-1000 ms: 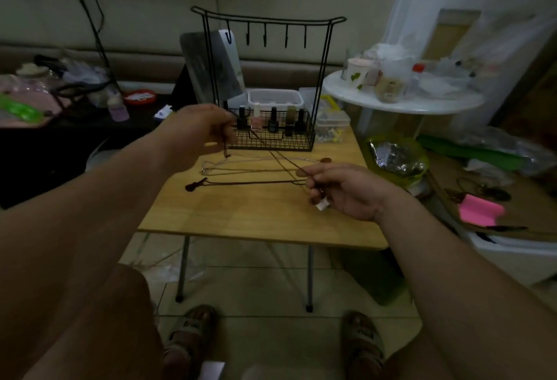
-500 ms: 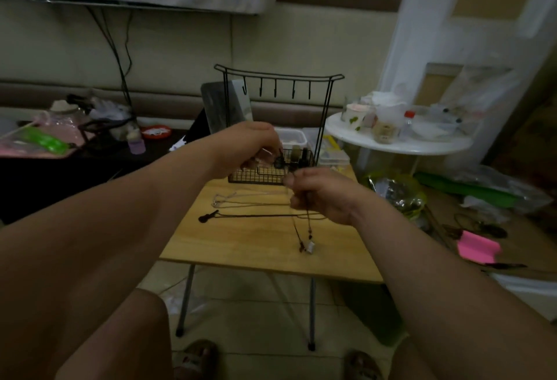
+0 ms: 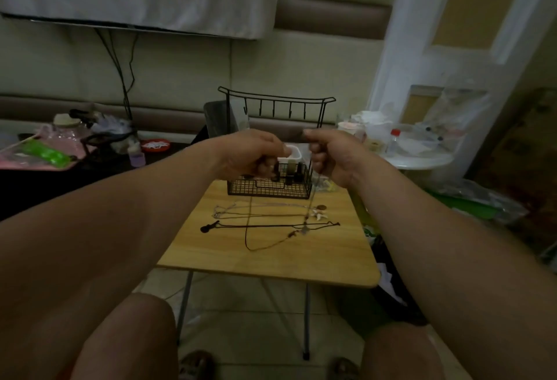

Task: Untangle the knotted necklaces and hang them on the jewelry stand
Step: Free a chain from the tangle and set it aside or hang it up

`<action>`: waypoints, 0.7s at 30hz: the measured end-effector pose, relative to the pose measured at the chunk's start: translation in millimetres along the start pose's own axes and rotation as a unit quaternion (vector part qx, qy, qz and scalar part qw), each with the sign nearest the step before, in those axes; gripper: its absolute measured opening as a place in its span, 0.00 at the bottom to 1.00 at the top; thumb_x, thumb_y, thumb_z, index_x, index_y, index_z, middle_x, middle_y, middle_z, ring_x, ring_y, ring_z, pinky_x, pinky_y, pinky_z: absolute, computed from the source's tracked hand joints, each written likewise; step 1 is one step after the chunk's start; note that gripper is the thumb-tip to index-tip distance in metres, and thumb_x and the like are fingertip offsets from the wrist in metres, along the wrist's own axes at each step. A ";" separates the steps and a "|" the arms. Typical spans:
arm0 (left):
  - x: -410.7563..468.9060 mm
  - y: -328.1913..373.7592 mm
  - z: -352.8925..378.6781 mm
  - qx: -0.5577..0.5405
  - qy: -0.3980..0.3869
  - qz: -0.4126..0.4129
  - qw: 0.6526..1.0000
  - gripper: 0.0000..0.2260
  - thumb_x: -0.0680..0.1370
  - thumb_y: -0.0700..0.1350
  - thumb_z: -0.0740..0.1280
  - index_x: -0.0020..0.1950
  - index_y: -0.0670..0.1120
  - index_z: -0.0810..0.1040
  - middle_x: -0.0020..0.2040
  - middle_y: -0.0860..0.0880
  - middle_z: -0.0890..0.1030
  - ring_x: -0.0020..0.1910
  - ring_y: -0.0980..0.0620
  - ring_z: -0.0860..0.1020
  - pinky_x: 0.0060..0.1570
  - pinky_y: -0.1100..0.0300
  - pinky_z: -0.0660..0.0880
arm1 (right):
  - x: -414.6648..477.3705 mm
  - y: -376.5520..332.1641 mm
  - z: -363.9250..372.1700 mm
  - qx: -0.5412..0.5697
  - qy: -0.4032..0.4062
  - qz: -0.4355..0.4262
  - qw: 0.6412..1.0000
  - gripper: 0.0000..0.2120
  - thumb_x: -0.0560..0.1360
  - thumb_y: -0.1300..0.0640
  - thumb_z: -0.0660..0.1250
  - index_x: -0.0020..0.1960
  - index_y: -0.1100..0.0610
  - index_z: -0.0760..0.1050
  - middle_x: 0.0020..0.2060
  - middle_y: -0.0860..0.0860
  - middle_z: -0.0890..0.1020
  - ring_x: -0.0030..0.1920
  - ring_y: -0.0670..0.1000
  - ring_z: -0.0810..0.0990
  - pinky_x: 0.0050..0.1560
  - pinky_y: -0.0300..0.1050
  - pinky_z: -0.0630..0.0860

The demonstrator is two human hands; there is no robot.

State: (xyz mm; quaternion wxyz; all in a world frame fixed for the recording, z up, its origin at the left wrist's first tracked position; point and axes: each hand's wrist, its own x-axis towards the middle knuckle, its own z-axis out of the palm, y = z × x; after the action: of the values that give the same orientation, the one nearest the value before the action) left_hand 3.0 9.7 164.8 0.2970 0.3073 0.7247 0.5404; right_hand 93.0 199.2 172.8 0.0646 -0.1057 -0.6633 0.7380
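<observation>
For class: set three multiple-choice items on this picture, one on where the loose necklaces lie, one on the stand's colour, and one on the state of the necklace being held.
1. Where do the loose necklaces lie?
A on the wooden table, in front of the jewelry stand
B on a chair
C on a bed

2. What colour is the jewelry stand?
A white
B black
C gold

3. The cord necklace is:
A lying flat on the table
B coiled in a box
C hanging in a loop from the left hand and right hand

Key:
1 A, they lie on the tabletop before the stand's basket.
2 B, its wire frame is black.
3 C, each hand pinches an end and the cord droops between them.
</observation>
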 end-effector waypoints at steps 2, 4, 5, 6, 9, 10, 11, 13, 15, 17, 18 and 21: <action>-3.8 -1.4 -10.1 0.057 0.022 -0.017 0.998 0.06 0.82 0.44 0.68 0.55 0.45 0.82 0.35 0.50 0.76 0.30 0.54 0.72 0.49 0.51 0.77 | 1.0 -4.0 -11.4 -0.005 0.035 -0.006 0.999 0.03 0.82 0.57 0.66 0.50 0.55 0.77 0.26 0.45 0.66 0.25 0.44 0.62 0.26 0.36 0.58; -9.4 -1.4 -17.7 0.085 0.041 -0.021 0.995 0.07 0.83 0.44 0.67 0.57 0.44 0.82 0.35 0.49 0.75 0.29 0.55 0.71 0.47 0.53 0.77 | 3.0 -5.1 -25.0 0.004 0.065 -0.004 0.998 0.05 0.82 0.57 0.66 0.46 0.53 0.75 0.25 0.45 0.64 0.23 0.44 0.60 0.22 0.36 0.57; -12.2 -0.7 -20.6 0.076 0.050 -0.017 0.996 0.08 0.83 0.45 0.67 0.58 0.43 0.82 0.35 0.48 0.74 0.29 0.54 0.71 0.45 0.54 0.77 | 4.0 -4.8 -30.7 0.014 0.077 0.000 0.997 0.06 0.81 0.57 0.66 0.45 0.53 0.74 0.24 0.45 0.64 0.23 0.44 0.59 0.21 0.36 0.57; -14.6 0.0 -23.3 0.055 0.055 -0.012 0.997 0.09 0.84 0.45 0.66 0.59 0.43 0.82 0.36 0.48 0.73 0.30 0.54 0.71 0.45 0.54 0.77 | 5.0 -4.3 -35.7 0.023 0.082 0.005 0.996 0.07 0.80 0.56 0.66 0.44 0.52 0.73 0.25 0.45 0.64 0.23 0.44 0.59 0.21 0.37 0.57; -16.4 5.6 -29.8 -0.003 0.049 0.012 0.999 0.11 0.85 0.45 0.64 0.62 0.43 0.82 0.38 0.49 0.74 0.34 0.53 0.72 0.47 0.55 0.76 | 2.3 -3.5 -44.4 0.023 0.059 0.018 0.998 0.08 0.80 0.54 0.66 0.42 0.51 0.73 0.26 0.45 0.66 0.25 0.45 0.62 0.25 0.37 0.60; -16.1 9.0 -30.2 -0.012 0.041 0.021 0.999 0.12 0.85 0.45 0.63 0.63 0.44 0.82 0.39 0.49 0.75 0.36 0.52 0.73 0.49 0.53 0.75 | -0.4 -4.4 -44.7 0.011 0.040 0.024 0.999 0.08 0.80 0.52 0.67 0.44 0.52 0.74 0.27 0.45 0.67 0.26 0.45 0.64 0.27 0.37 0.62; -15.1 13.1 -30.0 -0.016 0.034 0.028 0.999 0.12 0.85 0.45 0.63 0.63 0.44 0.82 0.40 0.49 0.76 0.36 0.52 0.73 0.50 0.52 0.75 | -2.8 -6.2 -44.2 -0.005 0.019 0.029 0.999 0.07 0.80 0.50 0.68 0.46 0.53 0.76 0.28 0.46 0.68 0.27 0.45 0.65 0.28 0.38 0.64; -13.1 23.4 -27.9 -0.012 0.028 0.035 0.999 0.11 0.84 0.45 0.64 0.64 0.43 0.81 0.40 0.50 0.77 0.36 0.53 0.74 0.50 0.52 0.78 | -5.4 -11.9 -41.9 -0.031 -0.006 0.022 0.999 0.08 0.79 0.50 0.71 0.50 0.54 0.78 0.30 0.46 0.71 0.28 0.45 0.68 0.30 0.37 0.66; -11.0 33.0 -26.0 0.000 0.037 0.039 0.999 0.10 0.84 0.45 0.64 0.62 0.44 0.80 0.39 0.50 0.78 0.35 0.53 0.75 0.48 0.53 0.79 | -5.2 -19.4 -40.3 -0.045 -0.008 0.005 0.999 0.05 0.78 0.54 0.72 0.52 0.55 0.79 0.31 0.46 0.73 0.29 0.44 0.68 0.30 0.36 0.67; -10.4 36.7 -29.5 0.018 0.060 0.034 0.997 0.08 0.84 0.45 0.65 0.59 0.45 0.81 0.38 0.50 0.78 0.34 0.54 0.74 0.43 0.55 0.78 | -5.9 -26.2 -37.9 -0.072 -0.006 -0.005 0.997 0.02 0.79 0.57 0.71 0.50 0.55 0.79 0.31 0.46 0.73 0.28 0.43 0.67 0.31 0.36 0.66; -10.6 36.7 -32.4 0.032 0.070 0.030 0.997 0.07 0.84 0.46 0.66 0.58 0.46 0.81 0.37 0.51 0.77 0.33 0.54 0.73 0.42 0.56 0.76 | -6.3 -28.5 -36.8 -0.091 -0.004 -0.013 0.996 0.02 0.79 0.57 0.70 0.48 0.54 0.78 0.30 0.46 0.72 0.28 0.43 0.67 0.31 0.36 0.65; -12.8 31.9 -42.7 0.068 0.099 0.021 0.993 0.10 0.83 0.47 0.67 0.59 0.43 0.81 0.39 0.51 0.76 0.33 0.55 0.71 0.41 0.57 0.72 | -4.9 -30.7 -34.8 -0.125 0.008 -0.028 0.992 0.06 0.80 0.58 0.69 0.44 0.54 0.77 0.28 0.46 0.70 0.27 0.44 0.65 0.31 0.37 0.63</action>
State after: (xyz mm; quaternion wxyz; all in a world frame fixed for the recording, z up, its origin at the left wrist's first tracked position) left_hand -17.5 -18.5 207.2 0.1909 0.2871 0.7787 0.5241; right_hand 104.7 235.1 200.3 0.0771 -0.0998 -0.7524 0.6465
